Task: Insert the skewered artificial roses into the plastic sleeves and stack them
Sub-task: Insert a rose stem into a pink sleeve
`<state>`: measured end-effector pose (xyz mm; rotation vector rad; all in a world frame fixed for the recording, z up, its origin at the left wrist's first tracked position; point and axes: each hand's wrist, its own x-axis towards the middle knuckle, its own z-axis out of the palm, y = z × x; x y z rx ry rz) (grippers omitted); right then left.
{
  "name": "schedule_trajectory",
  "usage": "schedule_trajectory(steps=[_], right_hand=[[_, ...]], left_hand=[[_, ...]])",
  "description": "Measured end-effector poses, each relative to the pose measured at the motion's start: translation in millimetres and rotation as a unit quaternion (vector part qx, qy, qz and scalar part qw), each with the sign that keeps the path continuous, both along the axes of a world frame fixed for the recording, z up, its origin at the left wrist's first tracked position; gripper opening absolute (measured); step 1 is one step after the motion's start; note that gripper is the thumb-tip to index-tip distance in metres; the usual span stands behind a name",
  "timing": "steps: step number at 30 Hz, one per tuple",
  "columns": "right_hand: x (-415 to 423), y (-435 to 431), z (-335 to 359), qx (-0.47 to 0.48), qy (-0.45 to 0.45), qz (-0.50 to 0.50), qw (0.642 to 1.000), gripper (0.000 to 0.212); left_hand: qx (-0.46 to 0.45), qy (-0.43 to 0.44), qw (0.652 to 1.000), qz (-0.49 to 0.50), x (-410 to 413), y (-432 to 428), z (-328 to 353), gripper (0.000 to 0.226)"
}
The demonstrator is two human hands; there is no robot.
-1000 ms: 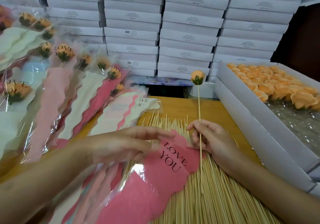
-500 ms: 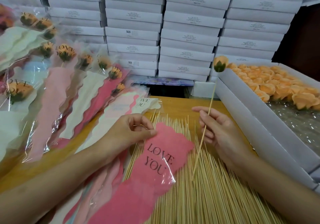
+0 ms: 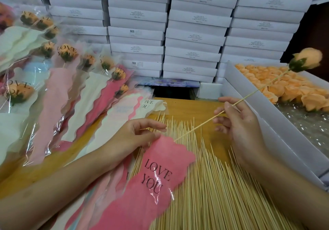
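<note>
Finished roses (image 3: pixel 65 55) in pastel "LOVE YOU" sleeves lie fanned in overlapping rows at the far left, blooms toward the back wall. Just right of them a loose pile of empty sleeves (image 3: pixel 122 110) spreads across the wooden table (image 3: pixel 187 107).

The person's left hand (image 3: pixel 135 135) pinches the top edge of a pink sleeve (image 3: pixel 160 176) between thumb and curled fingers, the index finger stretched out above it. The sleeve lies flat, printed side up, its mouth pointing away from the person and its length running back toward the lower left, over a thick bed of bare bamboo skewers (image 3: pixel 213 185).

The right hand (image 3: pixel 238 123) grasps the skewered rose by its stick (image 3: pixel 195 127), fingertips closed on it partway along. The stick runs on a diagonal: its bare tip is low and left, at the sleeve's upper edge, though whether it has entered the mouth cannot be told. The orange bloom (image 3: pixel 307 59) is high and right, in the air and slightly blurred, over an open white box (image 3: pixel 267 116) filled with loose orange rose heads (image 3: pixel 284 89). The box sits against the table's right side, beside the right forearm.

Behind everything, columns of flat white cartons (image 3: pixel 195 34) with small printed labels are stacked high, walling off the back of the table; a dark gap shows at the upper right.
</note>
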<state>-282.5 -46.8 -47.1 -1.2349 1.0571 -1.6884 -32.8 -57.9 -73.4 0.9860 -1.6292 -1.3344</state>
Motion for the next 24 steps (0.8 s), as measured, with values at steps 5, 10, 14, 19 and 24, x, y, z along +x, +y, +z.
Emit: schedule_trajectory(steps=[5,10,14,19,24], right_hand=[[0.8,-0.3,0.1,-0.002,-0.004,-0.002,1.000,0.024],[-0.2,-0.4,-0.8,0.001,-0.001,-0.005,1.000,0.025],[-0.5,-0.5,-1.2,0.008,0.009,0.001,1.000,0.025],[0.2,-0.1,-2.4,0.019,0.016,0.011,1.000,0.024],[1.8,-0.1,-4.6,0.040,0.024,0.040,0.998,0.022]], left_hand=[[-0.033,0.009,0.998,0.060,-3.0,-4.3,-3.9,0.005],[-0.028,0.030,0.997,0.070,-2.9,-6.9,-5.7,0.034],[-0.037,0.014,0.997,0.069,-1.9,-7.5,-6.9,0.026],[-0.044,0.012,0.997,0.065,-3.3,-7.5,-7.2,0.008],[-0.056,0.010,0.996,0.064,-4.8,-5.0,-5.3,0.004]])
